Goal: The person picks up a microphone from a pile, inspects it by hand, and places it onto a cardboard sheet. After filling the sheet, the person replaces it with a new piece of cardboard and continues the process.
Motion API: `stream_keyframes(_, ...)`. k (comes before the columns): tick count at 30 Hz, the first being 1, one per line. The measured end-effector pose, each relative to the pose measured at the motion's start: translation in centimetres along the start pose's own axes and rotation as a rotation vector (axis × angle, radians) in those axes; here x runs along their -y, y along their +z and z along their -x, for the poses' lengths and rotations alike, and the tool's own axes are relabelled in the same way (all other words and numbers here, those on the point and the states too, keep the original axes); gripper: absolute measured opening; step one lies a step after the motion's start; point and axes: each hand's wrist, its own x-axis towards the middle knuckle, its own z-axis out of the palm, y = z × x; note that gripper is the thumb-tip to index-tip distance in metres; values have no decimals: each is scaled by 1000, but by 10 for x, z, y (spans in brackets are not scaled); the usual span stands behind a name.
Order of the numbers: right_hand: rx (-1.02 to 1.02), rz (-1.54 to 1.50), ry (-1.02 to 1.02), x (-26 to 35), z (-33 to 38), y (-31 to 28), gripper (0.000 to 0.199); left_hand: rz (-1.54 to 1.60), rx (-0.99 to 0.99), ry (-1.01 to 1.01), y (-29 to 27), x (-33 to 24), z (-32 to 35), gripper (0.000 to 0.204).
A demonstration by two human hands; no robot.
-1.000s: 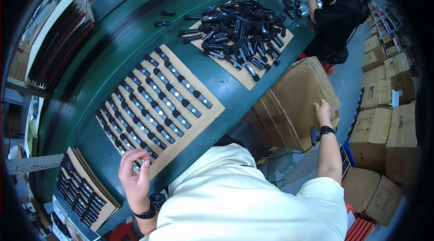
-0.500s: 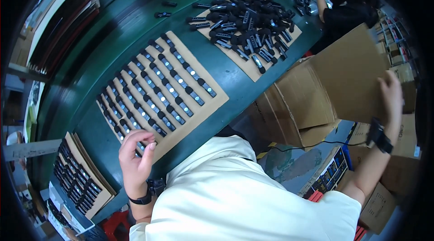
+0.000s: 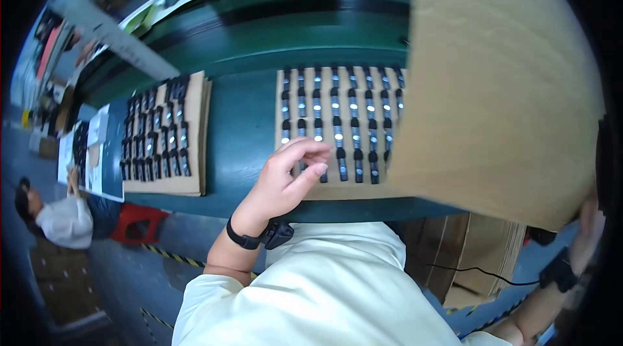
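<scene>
My right hand, at the far right and partly lost in the dark rim, grips the lower edge of a large brown cardboard sheet. The sheet stands up over the table and hides the right end of a cardboard board. Neat rows of small black and grey devices with dark foam-like heads, resembling mini microphones, lie on that board. Over the board's near left corner hovers my left hand, its fingers loosely curved, thumb apart, nothing visible between them. It hides a few of the microphones.
On the left of the green table, a stack of cardboard sheets carries more microphones in rows. A grey metal post rises behind it. A person sits at far left near a red stool. An open carton stands below right.
My view has turned left. The cardboard sheet has come up from the carton at the right and now stands over the table in my right hand. My left hand stays near the board's corner.
</scene>
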Motion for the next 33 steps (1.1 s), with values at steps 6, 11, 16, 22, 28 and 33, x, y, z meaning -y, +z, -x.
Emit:
stream_keyframes(6,565,-397,337,-73,10,202,23,707,-173,-134,-18,14,7,34)
stream_keyframes(11,792,-324,461,-97,26,257,32,551,-402,-348,-41,36,3,32)
stream_keyframes(16,993,-57,469,-115,28,271,46,225,-363,-415,-52,78,14,31)
stream_keyframes(22,998,47,443,-137,36,281,53,-29,-384,-476,-43,95,19,35)
stream_keyframes(28,993,48,482,-146,40,285,57,-147,-337,-479,-44,94,16,35)
stream_keyframes(33,1001,12,487,-151,41,286,57,-175,-306,-499,-44,96,17,34)
